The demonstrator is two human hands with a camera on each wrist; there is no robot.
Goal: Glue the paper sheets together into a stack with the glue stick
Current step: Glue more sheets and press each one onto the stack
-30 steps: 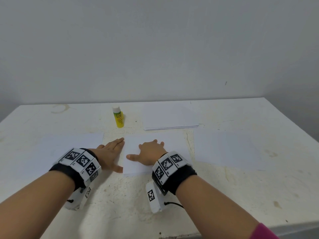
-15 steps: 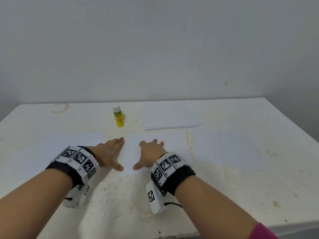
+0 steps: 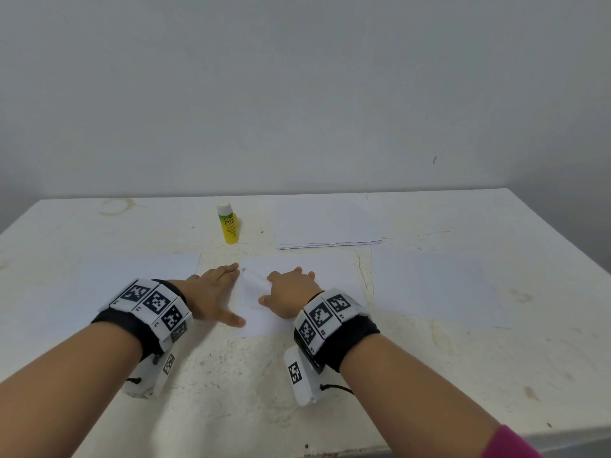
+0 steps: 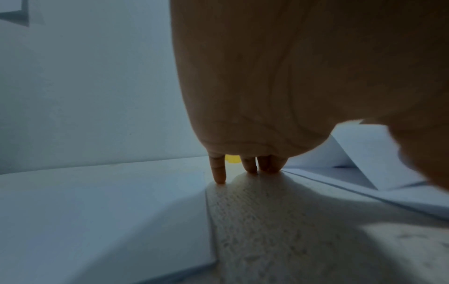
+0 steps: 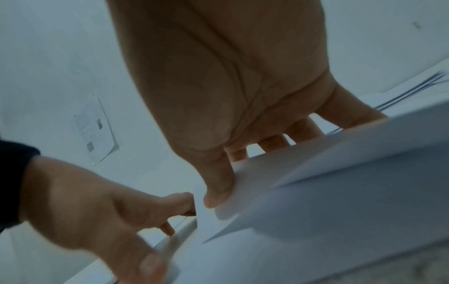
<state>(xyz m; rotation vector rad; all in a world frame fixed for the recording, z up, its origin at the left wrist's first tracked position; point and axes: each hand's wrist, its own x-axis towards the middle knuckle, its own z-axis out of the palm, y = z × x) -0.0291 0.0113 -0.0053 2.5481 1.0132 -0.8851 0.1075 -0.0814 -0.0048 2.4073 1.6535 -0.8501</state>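
A white sheet (image 3: 334, 276) lies in the middle of the table (image 3: 264, 391) in the head view. My right hand (image 3: 287, 292) is on its left part and pinches its left edge, thumb against fingers. In the right wrist view that edge of the sheet (image 5: 340, 173) is raised off the table at my thumb (image 5: 218, 192). My left hand (image 3: 211, 292) lies flat and open just left of the sheet, with its thumb at the sheet's near left corner. Its fingertips (image 4: 219, 174) touch the table. The yellow glue stick (image 3: 227, 223) stands capped at the back.
A single sheet (image 3: 99, 279) lies at the left and another (image 3: 439, 285) at the right. A thin stack of paper (image 3: 327, 226) sits at the back, right of the glue stick. The wall rises directly behind the table.
My right hand has slid slightly left and back on the middle sheet, and the sheet's left edge has come up. My left hand has hardly moved.
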